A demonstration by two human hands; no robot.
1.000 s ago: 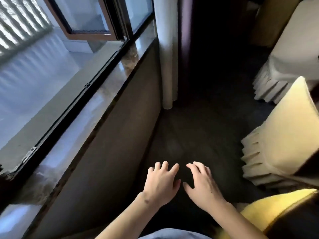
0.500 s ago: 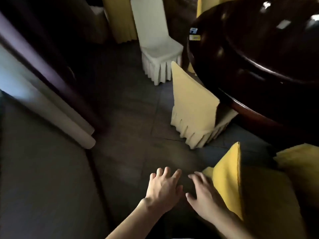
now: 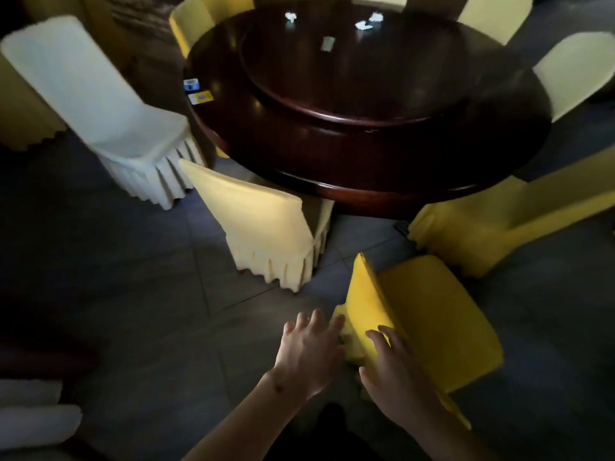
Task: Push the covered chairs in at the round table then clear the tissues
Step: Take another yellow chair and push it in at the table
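A dark round table [image 3: 366, 174] with a raised turntable fills the upper middle. White crumpled tissues [image 3: 367, 21] lie on its far side, with another tissue [image 3: 291, 17] to the left. A bright yellow covered chair [image 3: 429, 314] stands pulled out just in front of me. My left hand [image 3: 311, 352] hovers with spread fingers at the chair back's left edge. My right hand [image 3: 396, 371] lies over the top of the chair back, fingers relaxed. A pale yellow covered chair [image 3: 259, 224] sits pushed in at the table's near edge.
A white covered chair [image 3: 109, 108] stands pulled out at the left. Another yellow chair [image 3: 492, 227] is at the right, and several more ring the far side. Small cards [image 3: 199, 96] lie on the table's left edge. Dark tiled floor spreads to the left.
My view has swung from the window wall to the right onto the round table. Both hands have come up to the bright yellow chair's back.
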